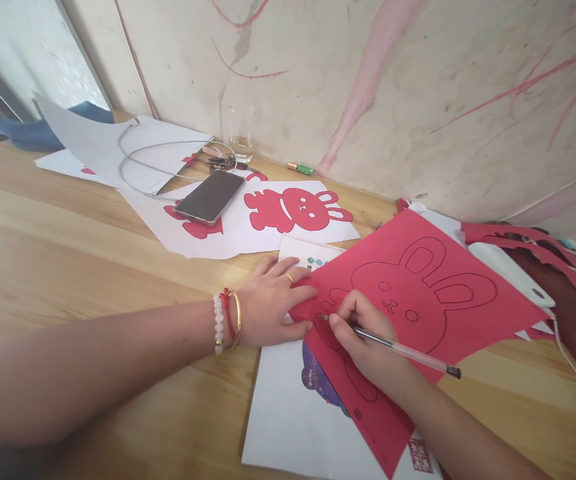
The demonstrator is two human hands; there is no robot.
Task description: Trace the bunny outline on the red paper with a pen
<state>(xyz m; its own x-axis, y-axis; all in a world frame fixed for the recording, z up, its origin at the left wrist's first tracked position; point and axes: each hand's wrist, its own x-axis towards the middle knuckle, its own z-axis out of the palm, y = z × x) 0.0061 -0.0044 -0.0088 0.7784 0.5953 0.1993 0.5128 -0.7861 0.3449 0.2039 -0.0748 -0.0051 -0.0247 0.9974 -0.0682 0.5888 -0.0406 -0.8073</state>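
My right hand (363, 337) is closed around a clear pen (408, 351) with a dark cap end. Its tip rests on a sheet of red paper (488, 320), on which a rabbit is outlined in dark lines: long ears, round head, small face and part of the body. My left hand (273, 300) lies with fingers spread at the paper's left edge, fingertips on it. A ring, a gold bangle, a red cord and a beaded bracelet are on that hand and wrist. Beneath the red sheet lies a white printed booklet (273, 413) with a purple picture, partly covered.
A cut-out red rabbit (303, 210) lies on white paper (168, 240), beside a phone (211, 197) with a cable. Behind stand a glass (242, 137) and a green lighter-like item (301, 169). Red paper scraps (533, 253) and a white device (511, 273) are at right, near the wall.
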